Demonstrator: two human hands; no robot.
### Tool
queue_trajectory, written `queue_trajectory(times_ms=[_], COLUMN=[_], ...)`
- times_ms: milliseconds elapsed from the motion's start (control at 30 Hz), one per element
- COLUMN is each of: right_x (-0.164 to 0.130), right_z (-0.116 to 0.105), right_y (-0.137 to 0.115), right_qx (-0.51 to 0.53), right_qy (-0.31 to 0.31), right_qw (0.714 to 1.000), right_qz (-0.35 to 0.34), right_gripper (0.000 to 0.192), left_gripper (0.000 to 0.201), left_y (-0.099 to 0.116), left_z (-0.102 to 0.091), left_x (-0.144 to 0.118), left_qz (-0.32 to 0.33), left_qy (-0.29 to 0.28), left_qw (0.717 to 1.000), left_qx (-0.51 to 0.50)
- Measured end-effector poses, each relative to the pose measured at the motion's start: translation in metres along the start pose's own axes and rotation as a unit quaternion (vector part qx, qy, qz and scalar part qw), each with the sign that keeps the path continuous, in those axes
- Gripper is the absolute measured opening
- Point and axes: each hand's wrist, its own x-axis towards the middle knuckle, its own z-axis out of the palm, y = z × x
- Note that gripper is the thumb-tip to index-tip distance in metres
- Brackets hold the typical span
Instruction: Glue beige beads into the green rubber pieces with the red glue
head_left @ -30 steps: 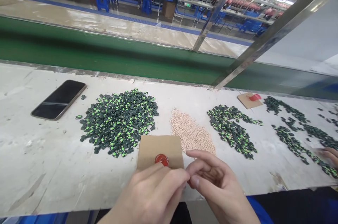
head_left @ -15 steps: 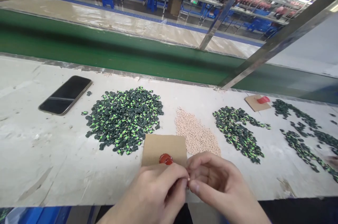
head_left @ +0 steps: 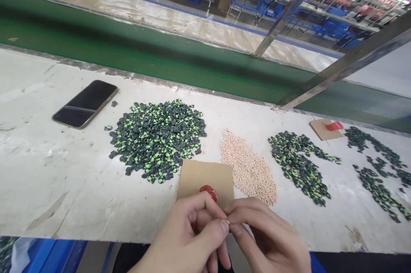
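Note:
My left hand (head_left: pixel 199 232) and my right hand (head_left: pixel 263 232) meet fingertip to fingertip over the table's front edge, both pinched. Between the tips shows a tiny pale speck, which looks like a pink bead (head_left: pixel 228 222); the fingers cover most of it. Whether the right fingertips hold a second small piece is hidden. Just behind my hands lies a cardboard piece (head_left: pixel 205 174) with a round red cap-like dish (head_left: pixel 208 191) on it, partly covered by my left hand. Right of the cardboard spreads a heap of small pale pink beads (head_left: pixel 248 168).
A large pile of small dark and bright-green pieces (head_left: pixel 160 138) lies left of the cardboard. More such pieces (head_left: pixel 300 170) are at the right. A phone (head_left: pixel 86 103) rests at the left, and a second cardboard piece (head_left: pixel 321 130) with a red cap (head_left: pixel 334 126) at the back right.
My right hand's fingers have closed in from a looser curl to pinch against the left fingertips. The view has tilted down and shifted slightly left.

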Motion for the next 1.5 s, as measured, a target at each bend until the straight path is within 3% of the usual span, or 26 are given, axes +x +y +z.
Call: queue_trajectory(times_ms=[133, 200, 267, 400, 500, 633, 967, 1100, 1200, 1333, 1500], right_x=[-0.005, -0.007, -0.009, -0.011, -0.013, -0.014, -0.013, -0.016, -0.018, -0.02, -0.023], right_z=[0.0, 0.001, 0.002, 0.007, 0.011, 0.014, 0.016, 0.012, 0.007, 0.003, 0.009], right_y=[0.0, 0.005, 0.013, 0.03, 0.035, 0.037, 0.032, 0.028, 0.022, 0.013, 0.0], right_qx=[-0.024, -0.017, -0.029, -0.089, -0.107, -0.117, -0.121, -0.071, 0.033, 0.195, 0.224], right_qy=[-0.024, -0.015, 0.013, -0.003, -0.027, -0.038, -0.025, -0.007, 0.021, 0.003, 0.05], right_qw=[0.999, 1.0, 0.999, 0.995, 0.993, 0.991, 0.991, 0.993, 0.988, 0.962, 0.945], right_qz=[-0.024, 0.007, 0.041, 0.054, 0.048, 0.043, 0.047, 0.091, 0.149, 0.192, 0.231], right_gripper=[0.025, 0.018, 0.014, 0.014, 0.016, 0.018, 0.019, 0.017, 0.013, 0.009, 0.006], left_gripper=[0.026, 0.024, 0.022, 0.011, 0.011, 0.014, 0.016, 0.02, 0.018, 0.011, 0.008], left_y=[-0.005, -0.01, -0.019, -0.042, -0.053, -0.059, -0.049, -0.047, -0.04, -0.024, -0.025], left_z=[-0.001, -0.006, -0.016, -0.038, -0.045, -0.044, -0.044, -0.038, -0.029, -0.013, -0.006], left_x=[-0.006, -0.01, -0.012, -0.009, -0.003, 0.002, -0.003, -0.005, -0.005, -0.002, 0.001], left_qz=[-0.009, -0.001, 0.047, 0.174, 0.234, 0.293, 0.266, 0.255, 0.197, 0.106, 0.089], left_qy=[-0.012, 0.027, 0.095, 0.196, 0.216, 0.24, 0.262, 0.247, 0.211, 0.125, 0.078], left_qw=[0.999, 0.998, 0.992, 0.962, 0.932, 0.904, 0.901, 0.923, 0.957, 0.983, 0.986], left_qx=[-0.029, -0.059, -0.066, 0.08, 0.174, 0.201, 0.219, 0.146, 0.028, -0.088, -0.117])
